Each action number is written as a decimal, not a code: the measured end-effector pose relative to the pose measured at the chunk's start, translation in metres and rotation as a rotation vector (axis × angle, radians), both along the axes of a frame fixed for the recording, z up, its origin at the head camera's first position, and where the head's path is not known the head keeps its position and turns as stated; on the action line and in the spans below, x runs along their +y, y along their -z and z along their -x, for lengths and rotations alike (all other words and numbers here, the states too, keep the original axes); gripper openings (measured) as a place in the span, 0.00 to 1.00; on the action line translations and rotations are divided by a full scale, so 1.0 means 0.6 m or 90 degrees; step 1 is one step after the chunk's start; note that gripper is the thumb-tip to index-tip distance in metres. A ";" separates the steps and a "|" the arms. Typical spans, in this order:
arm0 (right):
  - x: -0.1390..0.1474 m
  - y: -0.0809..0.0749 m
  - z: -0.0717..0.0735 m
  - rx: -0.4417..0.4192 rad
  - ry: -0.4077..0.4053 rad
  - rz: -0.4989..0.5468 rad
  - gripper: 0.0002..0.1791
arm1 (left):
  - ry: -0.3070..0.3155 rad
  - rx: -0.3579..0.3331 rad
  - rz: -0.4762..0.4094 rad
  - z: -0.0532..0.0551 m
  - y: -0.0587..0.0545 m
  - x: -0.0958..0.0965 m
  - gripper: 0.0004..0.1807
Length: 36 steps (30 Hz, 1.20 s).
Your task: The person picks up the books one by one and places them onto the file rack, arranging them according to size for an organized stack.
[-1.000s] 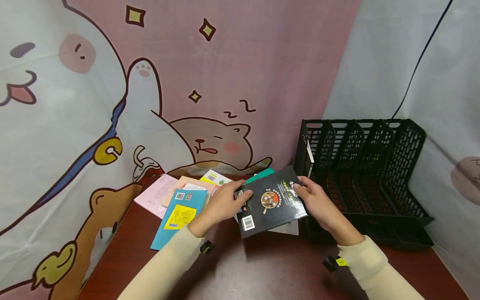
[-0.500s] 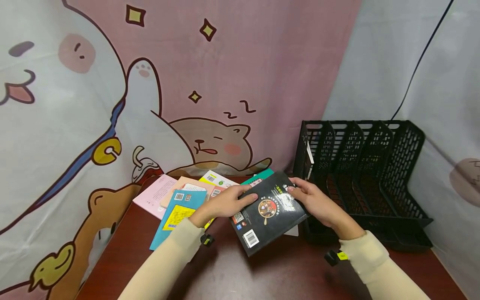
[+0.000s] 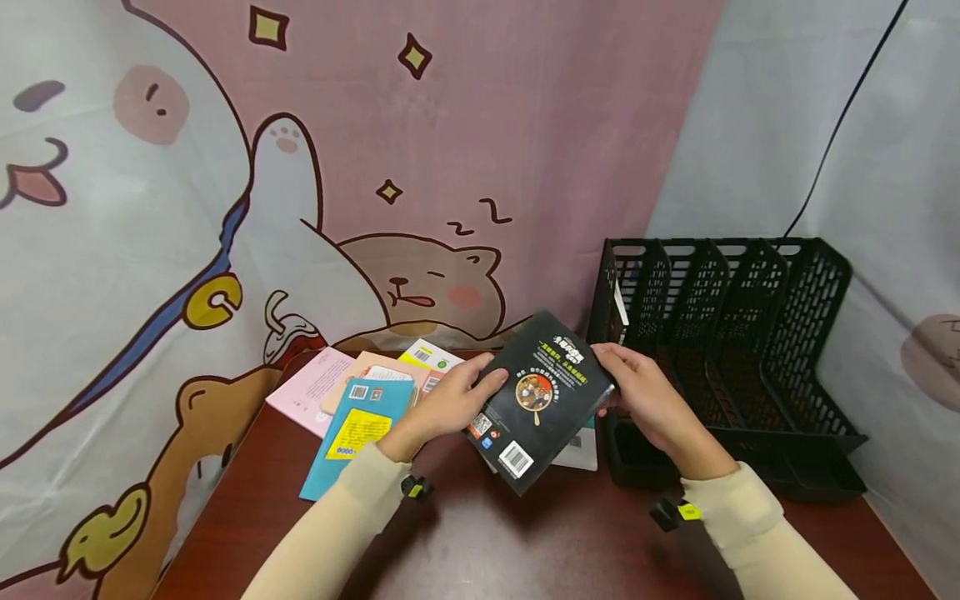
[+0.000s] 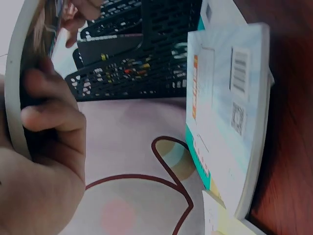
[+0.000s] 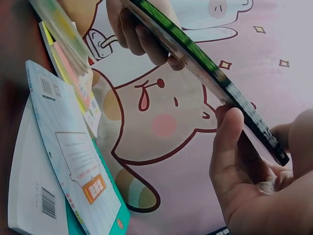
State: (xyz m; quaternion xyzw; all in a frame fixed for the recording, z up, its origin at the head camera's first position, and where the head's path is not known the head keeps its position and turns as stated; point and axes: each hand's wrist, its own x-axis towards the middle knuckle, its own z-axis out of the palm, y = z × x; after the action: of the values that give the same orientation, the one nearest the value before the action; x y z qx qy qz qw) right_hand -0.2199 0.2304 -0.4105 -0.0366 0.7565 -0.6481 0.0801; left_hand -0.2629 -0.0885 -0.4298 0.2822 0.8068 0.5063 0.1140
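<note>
Both hands hold a black book [image 3: 536,400], its back cover turned up with a barcode and a round food picture. My left hand [image 3: 450,400] grips its left edge, thumb on the cover and fingers curled underneath. At the upper right edge my right hand [image 3: 641,396] pinches it the same way. In the right wrist view the book [image 5: 205,73] is seen edge-on, raised above the other books. Beneath it on the table lie a light blue-white book [image 5: 80,152] and a white book [image 5: 34,186] with a barcode, mostly hidden in the head view.
A black slotted file rack [image 3: 720,350] stands at the right, a thin white-edged book [image 3: 620,308] in its leftmost slot. On the left of the brown table [image 3: 465,542] a blue book [image 3: 367,425], a pink book [image 3: 311,387] and others overlap. A cartoon curtain hangs behind.
The black book has turned and tipped up, so its cover faces the camera more and its top edge sits higher. The right hand has shifted slightly to the right along its edge.
</note>
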 end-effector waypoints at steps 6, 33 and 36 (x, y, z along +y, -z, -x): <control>-0.005 -0.004 -0.003 -0.006 0.009 0.042 0.40 | -0.078 0.003 -0.035 -0.018 -0.006 0.012 0.19; -0.034 -0.022 -0.033 0.042 0.062 0.103 0.30 | -0.043 -0.051 -0.063 -0.048 0.020 0.057 0.27; -0.028 -0.028 -0.039 0.054 0.077 0.078 0.30 | -0.035 -0.065 -0.061 -0.048 0.020 0.061 0.26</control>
State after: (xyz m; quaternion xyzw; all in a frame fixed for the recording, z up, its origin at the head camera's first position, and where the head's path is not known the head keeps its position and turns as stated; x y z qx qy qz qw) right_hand -0.1965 0.2133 -0.3935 -0.0236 0.7190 -0.6945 0.0064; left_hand -0.2339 -0.0516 -0.4416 0.2386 0.7824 0.5610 0.1274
